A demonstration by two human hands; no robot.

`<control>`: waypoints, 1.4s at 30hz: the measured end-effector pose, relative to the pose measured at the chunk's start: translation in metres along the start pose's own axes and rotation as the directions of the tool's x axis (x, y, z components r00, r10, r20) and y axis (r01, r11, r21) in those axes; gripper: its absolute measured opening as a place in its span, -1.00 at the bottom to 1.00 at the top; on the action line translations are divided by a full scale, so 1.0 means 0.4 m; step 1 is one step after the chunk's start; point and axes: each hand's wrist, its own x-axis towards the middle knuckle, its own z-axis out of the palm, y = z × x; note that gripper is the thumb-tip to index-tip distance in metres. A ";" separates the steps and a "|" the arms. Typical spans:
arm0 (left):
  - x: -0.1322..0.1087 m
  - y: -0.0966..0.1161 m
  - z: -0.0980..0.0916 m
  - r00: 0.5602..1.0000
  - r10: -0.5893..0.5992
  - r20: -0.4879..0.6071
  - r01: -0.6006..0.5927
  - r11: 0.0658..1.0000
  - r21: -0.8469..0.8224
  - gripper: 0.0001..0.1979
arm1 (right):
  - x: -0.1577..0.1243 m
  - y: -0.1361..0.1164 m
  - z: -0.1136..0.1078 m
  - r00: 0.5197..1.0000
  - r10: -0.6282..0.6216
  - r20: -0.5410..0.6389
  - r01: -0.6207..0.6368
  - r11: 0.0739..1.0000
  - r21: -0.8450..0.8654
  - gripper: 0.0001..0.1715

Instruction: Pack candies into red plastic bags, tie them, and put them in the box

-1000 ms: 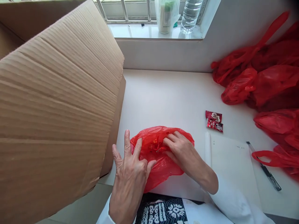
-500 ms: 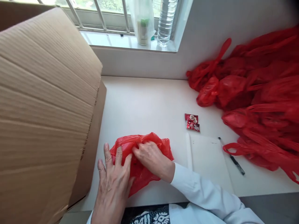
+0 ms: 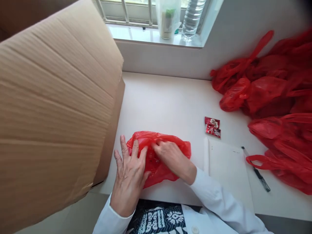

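A thin red plastic bag (image 3: 170, 174) lies crumpled on the white table in front of me. My left hand (image 3: 130, 172) rests on the bag's left side with its fingers spread. From the right, my right hand (image 3: 169, 155) works at the bag's upper middle, its fingers bunched and bent into the red film. Their tips are partly hidden, and whatever lies inside the bag is hard to make out.
A large cardboard box (image 3: 73, 97) stands at the left. Two small red packets (image 3: 212, 126), a white notepad (image 3: 227, 169) and a black pen (image 3: 261, 179) lie to the right. Red bags (image 3: 270, 91) are heaped beyond. A clear bottle (image 3: 192, 21) stands on the windowsill.
The view has shifted, so most things appear farther right. My left hand remains spread on the bag, and my right hand's fingers are still in its folds. The bag's lower edge looks gathered up a little.
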 end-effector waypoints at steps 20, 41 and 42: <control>0.015 0.018 0.041 0.976 0.133 -0.172 -0.156 0.979 -0.130 -0.78 | -0.151 0.398 -0.044 0.662 0.642 -0.387 -0.547 0.767 0.336 -0.51; -0.104 -0.007 0.002 0.975 -0.217 0.045 0.219 0.904 -0.367 -0.53 | -0.262 0.499 -0.028 0.657 0.692 -0.301 -0.652 0.721 0.235 -0.62; -0.107 -0.005 0.000 0.970 -0.232 0.079 0.244 0.892 -0.381 -0.52 | -0.258 0.504 -0.025 0.666 0.690 -0.283 -0.648 0.723 0.239 -0.65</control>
